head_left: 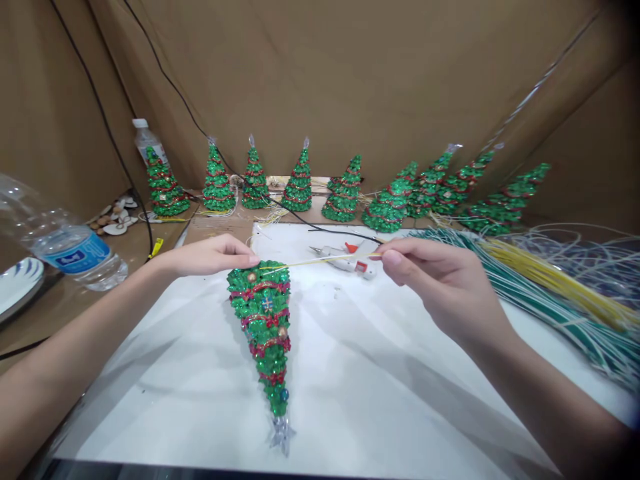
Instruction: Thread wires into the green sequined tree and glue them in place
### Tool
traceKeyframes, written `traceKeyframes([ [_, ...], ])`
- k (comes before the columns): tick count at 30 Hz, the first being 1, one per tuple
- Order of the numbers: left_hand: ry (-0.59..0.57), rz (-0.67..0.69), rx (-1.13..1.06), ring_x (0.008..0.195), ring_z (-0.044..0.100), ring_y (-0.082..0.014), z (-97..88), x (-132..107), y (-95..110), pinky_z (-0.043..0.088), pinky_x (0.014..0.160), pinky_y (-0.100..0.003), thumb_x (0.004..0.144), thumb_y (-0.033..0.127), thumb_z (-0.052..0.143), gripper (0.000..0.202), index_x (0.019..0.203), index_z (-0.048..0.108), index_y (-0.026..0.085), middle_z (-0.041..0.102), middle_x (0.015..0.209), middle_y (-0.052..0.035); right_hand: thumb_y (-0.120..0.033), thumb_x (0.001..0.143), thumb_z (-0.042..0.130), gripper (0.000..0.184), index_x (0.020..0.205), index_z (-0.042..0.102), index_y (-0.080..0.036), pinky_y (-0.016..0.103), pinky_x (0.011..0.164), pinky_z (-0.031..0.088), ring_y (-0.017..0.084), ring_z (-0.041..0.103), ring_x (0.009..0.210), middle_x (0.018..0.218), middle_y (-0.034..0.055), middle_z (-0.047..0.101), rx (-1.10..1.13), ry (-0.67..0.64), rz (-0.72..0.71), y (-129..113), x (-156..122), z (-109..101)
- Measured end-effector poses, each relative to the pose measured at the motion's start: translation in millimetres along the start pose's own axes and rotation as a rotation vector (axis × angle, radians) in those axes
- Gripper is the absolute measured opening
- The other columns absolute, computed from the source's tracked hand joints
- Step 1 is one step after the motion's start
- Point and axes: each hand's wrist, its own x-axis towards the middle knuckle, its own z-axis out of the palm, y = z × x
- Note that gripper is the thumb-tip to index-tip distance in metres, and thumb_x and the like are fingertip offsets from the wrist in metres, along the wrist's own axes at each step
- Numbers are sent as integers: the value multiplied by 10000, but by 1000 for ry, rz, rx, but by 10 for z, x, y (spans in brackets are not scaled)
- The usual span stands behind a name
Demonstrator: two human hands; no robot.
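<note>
A glittery green Christmas tree ornament (265,313) lies on the white board with its clear star tip (281,435) toward me. My left hand (225,255) grips the tree's wide base at the edge nearest the back wall. Thin yellow and white wires (320,261) stretch from that base to the right. Their far end is pinched between the thumb and fingers of my right hand (425,267). Behind the wires lies a white glue gun (345,260) with red parts.
Several similar trees (297,180) stand along the back. Bundles of green, yellow and white wires (565,293) lie at the right. A water bottle (80,247), a plate (20,287) and another bottle (147,137) are at the left. A black cable (280,203) crosses behind my hands.
</note>
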Motion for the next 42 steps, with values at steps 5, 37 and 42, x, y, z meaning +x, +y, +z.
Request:
traceKeyframes([
  [5, -14, 12, -13, 763, 594, -151, -3, -3, -16, 458, 751, -252, 936, 414, 495, 366, 869, 726, 138, 700, 808, -30, -483, 831, 634, 268, 728, 673, -239, 272, 487, 347, 130, 494, 551, 639, 9, 613, 2, -23, -1, 6, 13, 32],
  [37, 28, 23, -13, 727, 572, -135, -10, 2, -56, 447, 734, -234, 895, 453, 560, 351, 775, 731, 171, 699, 762, -8, -230, 852, 601, 128, 750, 677, -232, 320, 628, 436, 152, 551, 668, 698, 32, 680, -187, -211, -295, -171, 63, -87],
  [42, 31, 14, -13, 725, 569, -134, -4, -2, -47, 449, 734, -235, 896, 453, 554, 352, 790, 733, 169, 702, 779, -7, -289, 865, 602, 172, 730, 681, -219, 298, 616, 422, 136, 539, 652, 701, 29, 677, -212, -221, -229, -200, 116, -71],
])
